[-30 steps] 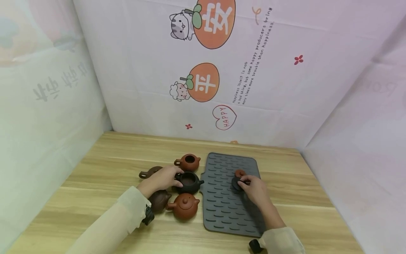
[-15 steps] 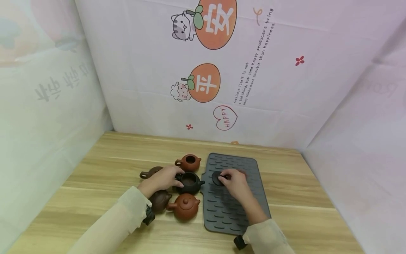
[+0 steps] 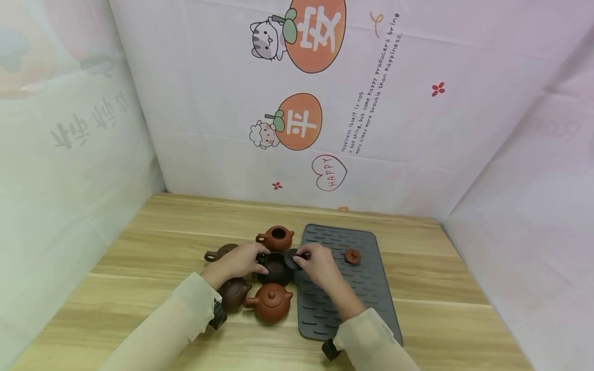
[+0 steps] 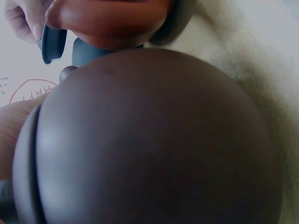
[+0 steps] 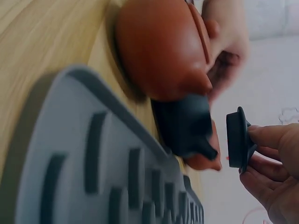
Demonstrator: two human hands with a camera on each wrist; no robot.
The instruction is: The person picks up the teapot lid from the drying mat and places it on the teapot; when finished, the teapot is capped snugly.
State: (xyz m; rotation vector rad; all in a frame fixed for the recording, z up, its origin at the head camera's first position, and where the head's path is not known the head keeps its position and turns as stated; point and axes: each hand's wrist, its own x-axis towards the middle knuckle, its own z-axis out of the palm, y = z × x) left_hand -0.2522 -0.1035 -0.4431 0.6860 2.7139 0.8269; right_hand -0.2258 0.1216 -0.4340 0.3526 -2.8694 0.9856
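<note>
My left hand [image 3: 237,265] grips the handle side of a black teapot [image 3: 275,277], which stands uncovered on the table. Its thumb and fingers lie on either side of the handle, partly over the rim. Between thumb and fingers of my right hand [image 3: 320,265] is the black teapot lid [image 3: 291,259], pinched by its knob. In the right wrist view, the lid [image 5: 236,140] is tilted on edge and apart from the black teapot [image 5: 183,123]. A dark brown teapot [image 4: 154,140] fills most of the left wrist view and hides the left fingers.
A lidded red-brown teapot [image 3: 271,305] sits just in front, and an uncovered one [image 3: 282,238] behind. Two brown teapots [image 3: 233,293] [image 3: 225,250] flank my left wrist. On the grey ridged mat [image 3: 325,319] at right lies a small red-brown lid [image 3: 353,256].
My right hand has carried the black lid leftward from the mat to the black teapot's right rim, uncovering the red-brown lid on the mat. My left hand keeps its place.
</note>
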